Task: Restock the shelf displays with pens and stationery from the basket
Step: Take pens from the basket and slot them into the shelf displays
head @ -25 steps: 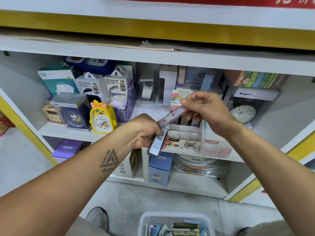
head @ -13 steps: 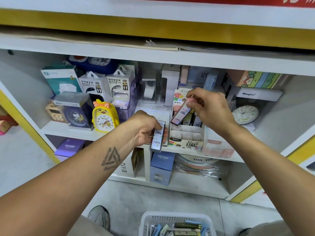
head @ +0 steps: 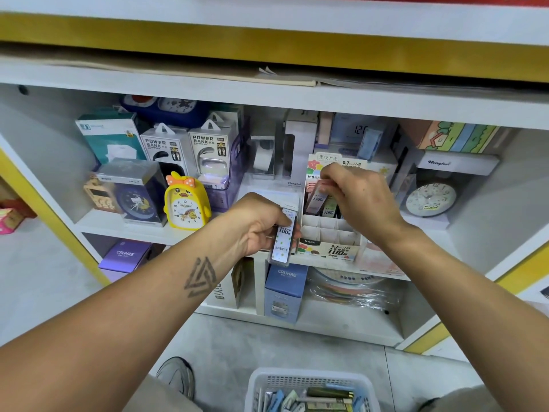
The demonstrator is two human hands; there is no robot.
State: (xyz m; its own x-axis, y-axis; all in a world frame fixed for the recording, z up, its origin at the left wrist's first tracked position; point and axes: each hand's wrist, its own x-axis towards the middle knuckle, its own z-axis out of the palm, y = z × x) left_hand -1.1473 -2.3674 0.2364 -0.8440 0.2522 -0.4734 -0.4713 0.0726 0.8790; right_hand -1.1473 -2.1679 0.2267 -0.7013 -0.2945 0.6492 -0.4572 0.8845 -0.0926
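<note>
right hand (head: pixel 359 200) lower — lead case (head: pixel 316 199) (pinched), upright

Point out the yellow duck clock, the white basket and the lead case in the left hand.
Duck clock (head: pixel 186 207): head view, on its dial.
Basket (head: pixel 309 379): head view, on its far rim.
Lead case (head: pixel 283 240): head view, on its printed label, below the left hand (head: pixel 261 224).

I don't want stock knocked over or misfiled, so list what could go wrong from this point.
1. The right hand is lowering a lead case into the back row of the display box; it could catch on a divider or tip the cases already standing there.
2. The left hand grips another case beyond the shelf edge; if it slips, it could fall to the floor, possibly missing the basket.
</note>
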